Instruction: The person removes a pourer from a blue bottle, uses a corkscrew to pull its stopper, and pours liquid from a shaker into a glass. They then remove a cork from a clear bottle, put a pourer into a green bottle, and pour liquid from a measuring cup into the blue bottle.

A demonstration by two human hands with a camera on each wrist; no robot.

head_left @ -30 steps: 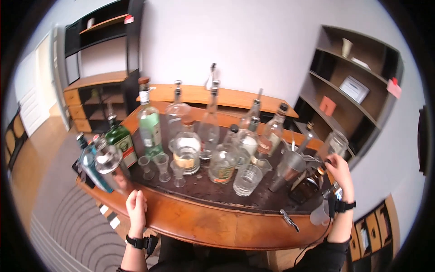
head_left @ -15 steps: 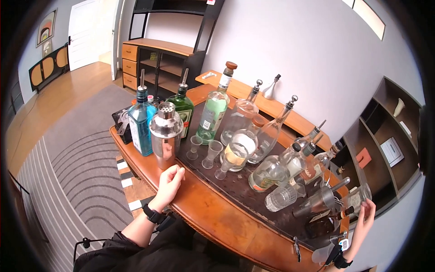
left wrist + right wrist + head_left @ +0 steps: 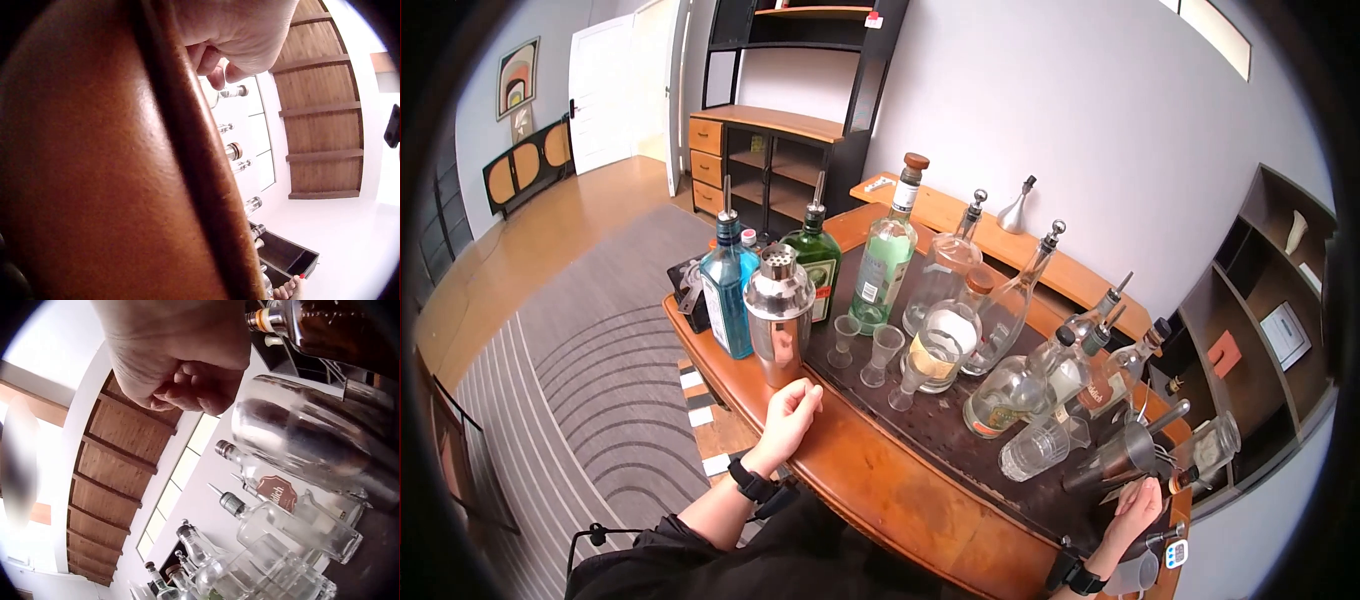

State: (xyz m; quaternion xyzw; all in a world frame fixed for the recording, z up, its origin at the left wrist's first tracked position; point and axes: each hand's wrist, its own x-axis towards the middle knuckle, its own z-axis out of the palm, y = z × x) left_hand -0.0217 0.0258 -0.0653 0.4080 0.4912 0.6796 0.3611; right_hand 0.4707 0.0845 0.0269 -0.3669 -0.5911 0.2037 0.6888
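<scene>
The right hand point(image 3: 1138, 505) has moved in from the clear glass jar point(image 3: 1215, 443) to beside the brown glass bottle with a dark cap point(image 3: 1182, 481) — its fingers loosely curled, gripping nothing. The tapered silver metal tin point(image 3: 1118, 457) stands just beyond them. The left hand's point(image 3: 788, 418) fingers curl loosely, also empty — the polished silver cocktail shaker point(image 3: 779, 322) upright just beyond their knuckles.

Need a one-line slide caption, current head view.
Left hand near a steel shaker, right hand near a metal cup, glass bottles standing on the table.
</scene>
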